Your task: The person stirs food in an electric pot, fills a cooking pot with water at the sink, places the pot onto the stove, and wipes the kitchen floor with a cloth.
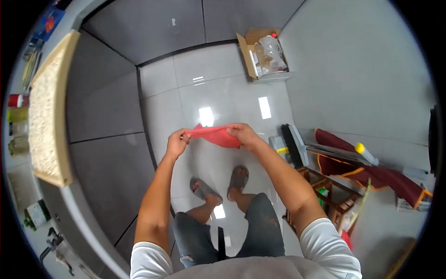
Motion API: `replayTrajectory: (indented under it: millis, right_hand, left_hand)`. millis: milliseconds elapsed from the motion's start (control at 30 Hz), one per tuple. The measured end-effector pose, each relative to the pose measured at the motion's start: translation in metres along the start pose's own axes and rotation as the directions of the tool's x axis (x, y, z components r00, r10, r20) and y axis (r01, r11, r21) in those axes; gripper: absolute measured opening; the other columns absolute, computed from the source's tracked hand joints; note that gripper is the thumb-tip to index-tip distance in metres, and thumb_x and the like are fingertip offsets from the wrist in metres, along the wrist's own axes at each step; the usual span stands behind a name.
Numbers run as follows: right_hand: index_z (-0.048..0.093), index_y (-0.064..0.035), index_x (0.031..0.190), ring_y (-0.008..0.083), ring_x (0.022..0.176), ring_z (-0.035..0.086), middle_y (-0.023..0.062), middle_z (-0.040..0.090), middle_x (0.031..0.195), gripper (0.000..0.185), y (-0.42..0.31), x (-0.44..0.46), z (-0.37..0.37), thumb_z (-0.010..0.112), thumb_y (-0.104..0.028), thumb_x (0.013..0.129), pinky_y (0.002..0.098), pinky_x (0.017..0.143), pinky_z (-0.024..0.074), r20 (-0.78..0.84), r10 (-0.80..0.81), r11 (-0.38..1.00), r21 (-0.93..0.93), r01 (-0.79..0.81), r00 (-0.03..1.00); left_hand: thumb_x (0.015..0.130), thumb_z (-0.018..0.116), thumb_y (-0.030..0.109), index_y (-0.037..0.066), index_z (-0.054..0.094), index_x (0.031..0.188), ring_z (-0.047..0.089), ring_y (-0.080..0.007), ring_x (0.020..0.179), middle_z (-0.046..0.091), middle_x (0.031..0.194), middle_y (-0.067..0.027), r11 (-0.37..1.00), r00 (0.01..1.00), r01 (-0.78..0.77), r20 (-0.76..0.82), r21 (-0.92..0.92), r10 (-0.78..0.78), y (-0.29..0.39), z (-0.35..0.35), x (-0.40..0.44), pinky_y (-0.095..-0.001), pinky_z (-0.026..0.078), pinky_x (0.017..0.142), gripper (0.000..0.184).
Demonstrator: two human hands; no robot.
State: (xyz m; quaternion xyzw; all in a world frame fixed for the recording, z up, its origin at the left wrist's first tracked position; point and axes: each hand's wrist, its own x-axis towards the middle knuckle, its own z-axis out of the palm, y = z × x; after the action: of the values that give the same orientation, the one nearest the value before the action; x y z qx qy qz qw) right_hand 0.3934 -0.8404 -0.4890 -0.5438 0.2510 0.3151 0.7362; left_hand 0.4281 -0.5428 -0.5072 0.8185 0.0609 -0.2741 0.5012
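Stretched between my two hands is a thin, limp red plastic bag (216,136), held out over the floor in front of my body. My left hand (177,143) pinches its left end, with the fingers closed. At the right end, my right hand (244,135) grips the bag's upper edge between thumb and fingers. The bag sags below the line between the hands, and its lower right corner hangs free. I cannot see whether anything is inside it.
An open cardboard box (253,56) with clear plastic items stands by the far wall. At right are a broom (297,144), a maroon cloth (371,174) with orange edging and a wooden rack (334,197). Grey cabinets (104,93) and a counter with a wood-framed panel (49,111) line the left.
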Motion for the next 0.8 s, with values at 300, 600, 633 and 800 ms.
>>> replayTrajectory:
  millis: [300, 600, 633, 800]
  right_hand:
    - [0.069, -0.0044, 0.119, 0.0158, 0.088, 0.063, 0.0074, 0.070, 0.099, 0.027, 0.019, 0.175, -0.069, 0.065, -0.018, 0.096, 0.0292, 0.080, 0.0507, -0.024, -0.628, 0.608, -0.639, 0.471, 0.778]
    - [0.066, -0.0093, 0.124, 0.0338, 0.115, 0.058, 0.0132, 0.064, 0.120, 0.034, 0.113, 0.315, -0.118, 0.064, -0.024, 0.093, 0.0420, 0.098, 0.0486, 0.204, -0.706, 0.090, -0.924, 0.372, 0.678]
    - [0.065, -0.0096, 0.125, 0.0343, 0.117, 0.057, 0.0137, 0.064, 0.121, 0.035, 0.119, 0.328, -0.119, 0.063, -0.024, 0.094, 0.0427, 0.099, 0.0479, 0.208, -0.734, 0.050, -0.933, 0.356, 0.647]
    - [0.057, -0.0122, 0.137, 0.0374, 0.130, 0.047, 0.0184, 0.052, 0.139, 0.045, 0.120, 0.392, -0.102, 0.061, -0.026, 0.094, 0.0492, 0.106, 0.0406, 0.162, -0.819, -0.043, -0.974, 0.223, 0.550]
  left_hand:
    - [0.097, 0.060, 0.007, 0.001, 0.070, 0.114, 0.062, -0.0107, 0.084, 0.070, 0.098, -0.0057, 0.893, 0.939, -0.337, -0.170, -0.298, 0.298, -0.050, 0.063, 0.261, -0.0256, 0.052, 0.078, 0.020]
    - [0.099, 0.055, 0.018, 0.003, 0.048, 0.143, 0.046, -0.0388, 0.135, 0.047, 0.148, -0.0217, 0.822, 0.847, -0.278, -0.277, 0.497, 0.453, -0.204, 0.106, 0.346, -0.0447, 0.038, 0.113, 0.048]
    - [0.099, 0.054, 0.018, 0.003, 0.048, 0.143, 0.042, -0.0409, 0.138, 0.045, 0.150, -0.0219, 0.810, 0.864, -0.242, -0.260, 0.535, 0.430, -0.215, 0.107, 0.339, -0.0459, 0.036, 0.114, 0.048]
    - [0.099, 0.053, 0.025, 0.008, 0.045, 0.147, 0.033, -0.0425, 0.143, 0.039, 0.154, -0.0202, 0.677, 0.859, -0.144, -0.248, 0.722, 0.447, -0.231, 0.099, 0.350, -0.0472, 0.028, 0.118, 0.052]
